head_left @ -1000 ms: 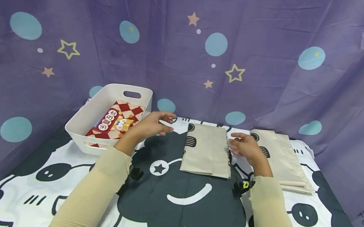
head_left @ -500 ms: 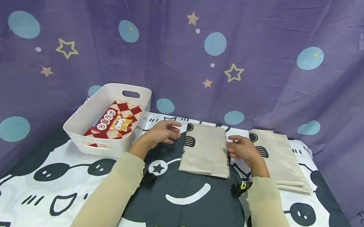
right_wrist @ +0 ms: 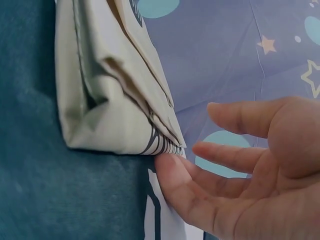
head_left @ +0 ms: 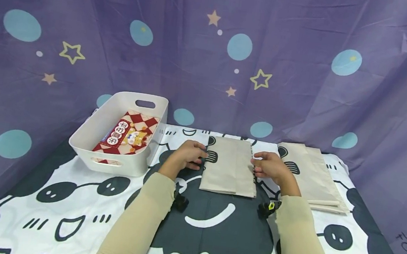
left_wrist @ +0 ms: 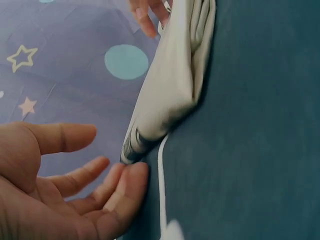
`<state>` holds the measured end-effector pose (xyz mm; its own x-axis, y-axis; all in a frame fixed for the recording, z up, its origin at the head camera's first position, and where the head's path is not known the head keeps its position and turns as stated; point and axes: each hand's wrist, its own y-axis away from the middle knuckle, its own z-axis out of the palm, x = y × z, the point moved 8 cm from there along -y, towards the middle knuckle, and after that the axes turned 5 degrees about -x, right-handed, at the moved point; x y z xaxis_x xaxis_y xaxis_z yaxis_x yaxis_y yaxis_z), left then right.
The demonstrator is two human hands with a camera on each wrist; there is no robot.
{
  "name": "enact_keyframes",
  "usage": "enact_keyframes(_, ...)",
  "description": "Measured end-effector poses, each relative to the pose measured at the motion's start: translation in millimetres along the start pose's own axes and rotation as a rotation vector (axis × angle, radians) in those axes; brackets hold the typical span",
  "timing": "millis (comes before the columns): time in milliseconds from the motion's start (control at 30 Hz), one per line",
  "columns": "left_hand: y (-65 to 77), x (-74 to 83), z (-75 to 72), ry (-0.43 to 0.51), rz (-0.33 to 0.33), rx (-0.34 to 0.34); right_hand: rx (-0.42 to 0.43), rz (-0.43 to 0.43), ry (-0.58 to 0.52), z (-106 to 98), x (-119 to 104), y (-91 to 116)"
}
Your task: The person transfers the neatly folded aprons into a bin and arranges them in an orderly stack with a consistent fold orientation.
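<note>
In the head view, a folded beige cloth [head_left: 228, 167] with black print along its sides lies flat between the two hands. My left hand [head_left: 188, 154] is at its left edge. In the left wrist view, the lower fingertips [left_wrist: 134, 175] touch the printed corner, while the thumb is held apart. My right hand [head_left: 271, 167] is at the opposite edge. The right wrist view has a fingertip [right_wrist: 172, 167] against the striped corner under the layered folds [right_wrist: 107, 122], thumb raised away from the fabric. Neither hand pinches the cloth.
A white basket [head_left: 108, 168] at the left holds a red-and-cream checked package [head_left: 136, 136] with a cartoon animal. More folded beige cloth [head_left: 314, 177] lies to the right. A purple curtain [head_left: 179, 78] hangs behind the table's black-and-white patterned cover [head_left: 213, 241].
My left hand has moved right, away from the basket, to the left edge of the folded cloth. My right hand has shifted slightly inward to the other edge. The cloth stays in place.
</note>
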<state>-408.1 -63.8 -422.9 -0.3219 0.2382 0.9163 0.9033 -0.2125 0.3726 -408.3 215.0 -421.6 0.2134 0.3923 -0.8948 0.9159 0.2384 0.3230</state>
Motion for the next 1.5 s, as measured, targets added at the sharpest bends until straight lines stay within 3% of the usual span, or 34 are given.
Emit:
enact_keyframes(533,0.4,-3.1,15.9,0.045,-0.035,-0.031,-0.015,0.015,-0.054,2,3,1)
enact_keyframes(767,-1.4,-3.6,21.9,0.021,-0.052,-0.058,-0.033,-0.025,-0.118,3,4,-1)
enact_keyframes(1067,1.6,5.4,26.0,-0.035,-0.016,-0.080,-0.019,-0.030,-0.036,1,-1,-1)
enact_keyframes(1500,0.0,0.7,26.3,-0.016,-0.063,-0.072,-0.030,-0.032,0.016,5,-7,2)
